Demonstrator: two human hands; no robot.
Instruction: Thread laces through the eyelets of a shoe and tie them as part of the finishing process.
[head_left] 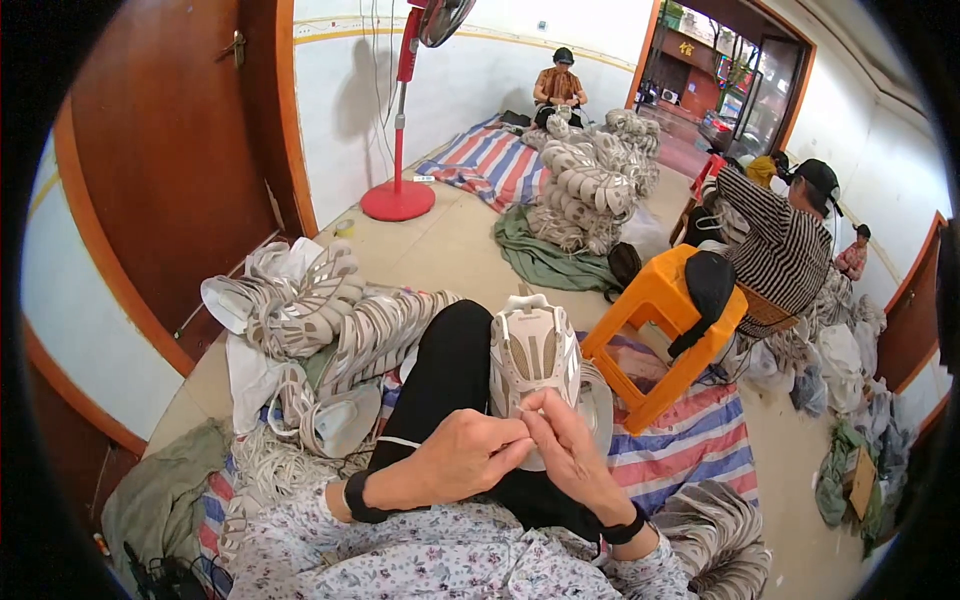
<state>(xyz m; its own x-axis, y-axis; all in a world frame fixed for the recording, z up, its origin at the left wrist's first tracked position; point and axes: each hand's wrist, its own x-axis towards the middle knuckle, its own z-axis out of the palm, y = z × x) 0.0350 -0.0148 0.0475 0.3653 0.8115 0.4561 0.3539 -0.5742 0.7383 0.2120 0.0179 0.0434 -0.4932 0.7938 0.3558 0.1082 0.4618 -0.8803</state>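
A beige and white shoe upper [536, 345] rests on my lap against my black trouser leg, its far end pointing away from me. Both my hands meet over its near end. My left hand [465, 455] is closed in a pinch, fingertips touching those of my right hand [572, 450], which is pinched too. Between the fingertips shows a bit of thin white shoelace [519, 408]; the fingers hide most of it. Another white strand [400, 441] crosses my left thigh. Under the upper, on the right, part of another pale shoe piece [597, 405] shows.
Stacked shoe uppers [385, 335] and a heap of white laces [275, 470] lie to my left, more uppers [712, 540] at lower right. An orange stool [640, 310] with a black cap stands ahead right. Beyond are a red fan [398, 200] and people among shoe piles.
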